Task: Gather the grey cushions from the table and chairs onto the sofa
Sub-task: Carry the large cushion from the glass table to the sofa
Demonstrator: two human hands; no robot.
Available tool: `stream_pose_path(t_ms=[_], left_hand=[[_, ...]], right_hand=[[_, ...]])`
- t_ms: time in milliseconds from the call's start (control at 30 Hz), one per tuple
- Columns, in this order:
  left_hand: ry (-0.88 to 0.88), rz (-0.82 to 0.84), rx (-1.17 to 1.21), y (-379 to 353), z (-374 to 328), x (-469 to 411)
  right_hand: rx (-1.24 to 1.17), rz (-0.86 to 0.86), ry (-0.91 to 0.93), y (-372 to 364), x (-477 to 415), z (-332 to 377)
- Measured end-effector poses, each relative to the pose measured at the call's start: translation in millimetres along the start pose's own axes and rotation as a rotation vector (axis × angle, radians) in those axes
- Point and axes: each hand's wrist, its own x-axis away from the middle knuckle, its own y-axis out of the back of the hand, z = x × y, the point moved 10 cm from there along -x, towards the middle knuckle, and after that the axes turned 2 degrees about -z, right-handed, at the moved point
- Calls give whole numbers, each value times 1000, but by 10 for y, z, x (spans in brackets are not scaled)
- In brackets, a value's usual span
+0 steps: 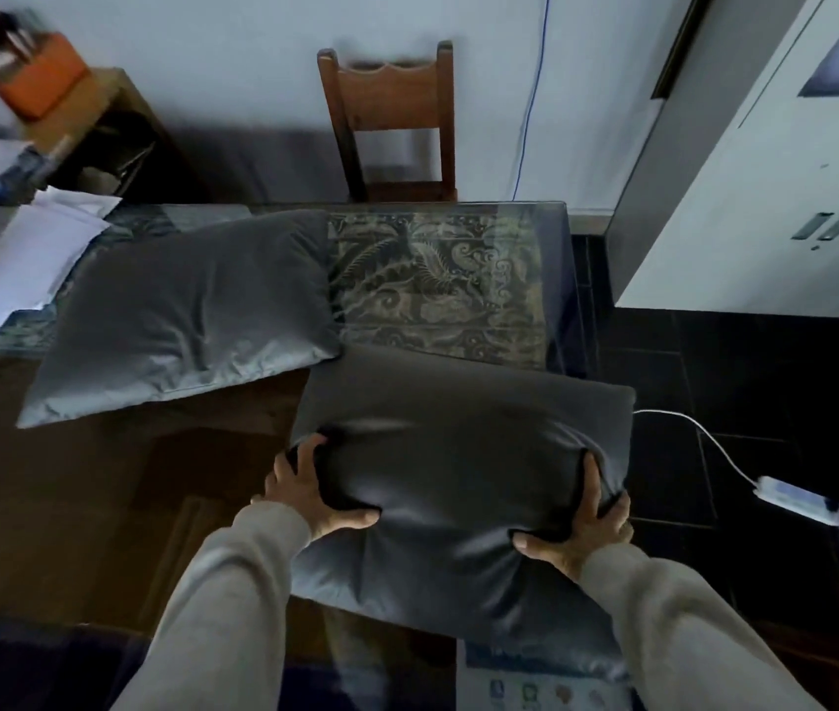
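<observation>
A grey cushion [458, 454] is held in front of me, lifted over the near edge of the table [535, 279]. My left hand [312, 492] pinches its left side and my right hand [581, 526] grips its right side, fingers sunk into the fabric. A second grey cushion [186, 310] lies flat on the table to the left, one corner hanging past the near edge. No sofa is in view.
A wooden chair [392, 120] stands against the wall behind the table. White papers [33, 254] lie at the table's left end. A white cabinet [766, 171] stands at the right. A white cable and adapter [786, 497] lie on the dark floor.
</observation>
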Motion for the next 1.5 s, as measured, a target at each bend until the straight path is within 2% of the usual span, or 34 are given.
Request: stream_pose_path(t_ms=[200,333,433,633,800,967,1067,1167,1300,1367,1433,1500], left_hand=[[14,-117,25,113,40,280],[-21,-189,115,102,80,482],[-28,-192,203,-84,411,800],[118,-268,397,-518,2023,1758],[346,-428,550,-841,3896,3023],[650,-727,1071,-1575,5815,4713],[828,-848,1222,-2154,6666,5680],[964,-961,1401,-2738,7179,6589],[1107,-1212,1570,-3408,7540,7685],[1150,-1327,1610,-3695,7646,8135],[1181,-1473,1661,-3943,7757,8516],[1211,-1580,1760,-4176,7874,8799]], right_hand=[[-133,-60,38,92,234,-5],[-119,-113,30,222,318,-36],[-198,-186,-6,296,487,-16],[-218,-175,48,-463,1253,291],[-108,44,204,-1793,2296,940],[-33,201,521,-3210,3794,1612],[-13,355,697,-4082,4732,1869],[-18,476,823,-4824,5667,2080],[9,693,1018,-5633,6934,2246],[18,805,955,-5988,7411,2191],[-38,1062,823,-6427,7912,2100],[-42,1252,793,-6795,8432,2101]])
